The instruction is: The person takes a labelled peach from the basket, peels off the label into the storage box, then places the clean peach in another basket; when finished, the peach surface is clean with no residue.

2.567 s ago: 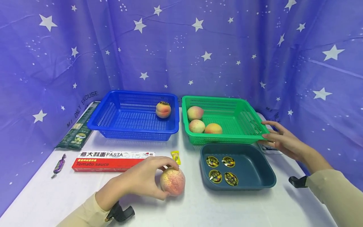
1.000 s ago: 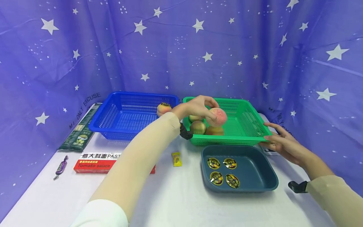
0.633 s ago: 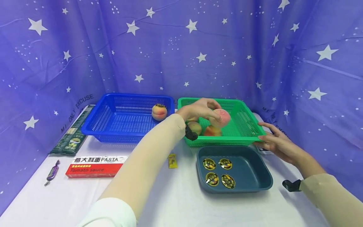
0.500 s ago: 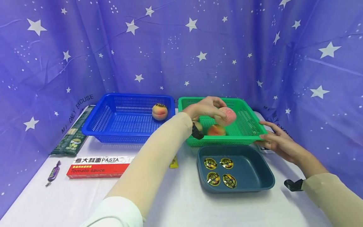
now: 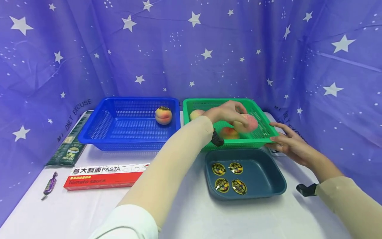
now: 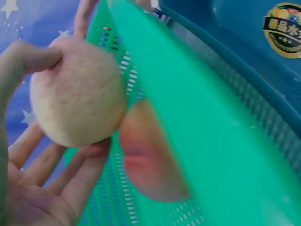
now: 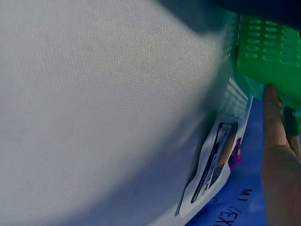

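Observation:
My left hand [image 5: 228, 113] holds a pink and pale-yellow peach [image 5: 251, 123] between thumb and fingers, inside the green basket [image 5: 247, 142]. In the left wrist view, the gripped peach [image 6: 77, 94] hangs beside an orange-red peach [image 6: 148, 153] that lies against the basket wall. Another peach [image 5: 196, 114] shows at the basket's left end; my left forearm covers part of that area. At the basket's right front corner, my right hand [image 5: 293, 146] grips the rim, thumb above and a finger below. The right wrist view shows a fingertip against the green side [image 7: 263, 70].
A blue basket [image 5: 134, 146] holding one stickered peach [image 5: 163, 115] stands left. In front of the green basket is a dark teal tray [image 5: 262, 179] with several round stickers. Left lie a pasta box [image 5: 104, 179], a green packet [image 5: 70, 149] and a purple candy [image 5: 50, 185].
My left hand picked the peach up off the table, carried it into the green basket, then moved it rightward there. The right hand stays at the basket's corner. The view shifted slightly.

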A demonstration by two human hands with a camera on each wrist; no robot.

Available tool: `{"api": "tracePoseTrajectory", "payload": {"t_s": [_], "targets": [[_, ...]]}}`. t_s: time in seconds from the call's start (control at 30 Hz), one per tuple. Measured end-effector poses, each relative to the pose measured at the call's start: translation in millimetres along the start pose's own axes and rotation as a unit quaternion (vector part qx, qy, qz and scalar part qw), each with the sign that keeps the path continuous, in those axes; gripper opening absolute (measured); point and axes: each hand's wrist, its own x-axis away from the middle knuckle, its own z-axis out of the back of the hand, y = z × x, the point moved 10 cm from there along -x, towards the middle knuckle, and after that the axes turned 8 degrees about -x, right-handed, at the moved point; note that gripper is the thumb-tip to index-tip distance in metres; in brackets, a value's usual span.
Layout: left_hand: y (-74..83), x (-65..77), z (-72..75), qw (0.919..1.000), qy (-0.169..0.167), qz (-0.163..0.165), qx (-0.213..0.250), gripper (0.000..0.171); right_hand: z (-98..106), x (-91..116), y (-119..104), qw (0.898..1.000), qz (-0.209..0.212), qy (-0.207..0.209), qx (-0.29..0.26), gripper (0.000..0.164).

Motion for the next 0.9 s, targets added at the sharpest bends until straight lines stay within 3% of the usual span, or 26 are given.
{"api": "tracePoseTrajectory", "payload": {"t_s": [0.1, 0.23, 0.33, 0.57, 0.7, 0.9], "targets": [[7.0, -1.2, -2.3, 0.9998, -0.007, -0.006, -0.018, 0.049, -1.2, -1.7, 1.1, 1.0, 0.002, -0.003, -0.006, 0.063], [11.4, -6.2, -3.4, 0.9985, 0.02, -0.008, -0.05, 0.05, -0.2, -2.2, 1.6, 1.0, 0.008, -0.006, -0.012, 0.061], [8.0, -11.0, -6.4, 0.9972, 0.031, 0.014, -0.066, 0.05, 0.4, -2.5, 2.2, 1.0, 0.011, -0.01, -0.016, 0.061], [-0.6, -8.8, -16.8, 0.9926, -0.011, 0.057, -0.106, 0.043, -0.8, -3.4, 1.0, 1.0, 0.006, 0.0, -0.019, 0.061], [-2.6, -1.5, -15.4, 0.9913, -0.023, 0.049, -0.12, 0.04, -2.2, -3.4, -1.1, 1.0, 0.006, 0.003, -0.016, 0.061], [-4.4, 11.2, -16.0, 0.9939, -0.046, 0.029, -0.096, 0.047, -1.5, 0.9, -1.5, 1.0, 0.005, 0.008, -0.008, 0.062]]}}
